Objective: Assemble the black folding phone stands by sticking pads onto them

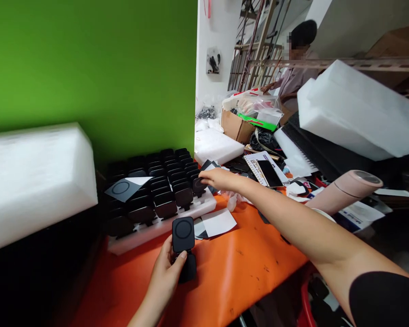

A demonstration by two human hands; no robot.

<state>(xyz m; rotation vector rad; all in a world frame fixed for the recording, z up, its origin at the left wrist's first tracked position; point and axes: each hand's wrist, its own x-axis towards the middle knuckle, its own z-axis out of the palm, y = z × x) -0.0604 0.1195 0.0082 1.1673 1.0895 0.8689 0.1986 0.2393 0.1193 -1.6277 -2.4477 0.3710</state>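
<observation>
A black folding wireless charger (183, 234) with a ring mark on its square pad is held upright in my left hand (168, 265), the thumb across its hinge. My right hand (214, 178) reaches over to the right end of a white foam tray (201, 206). Its fingers are closed at the top edge of another black charger (198, 185) standing there; part of the grip is hidden. Rows of similar chargers (165, 200) fill the tray. On top of them lies a grey sheet with a printed ring (122, 188).
Paper sheets (220, 222) lie on the orange table (238, 268) beside the tray. A pink bottle (344, 193), a phone (270, 173) and clutter are at right. White foam blocks (37, 177) stand left and right. A person (295, 77) is in the background.
</observation>
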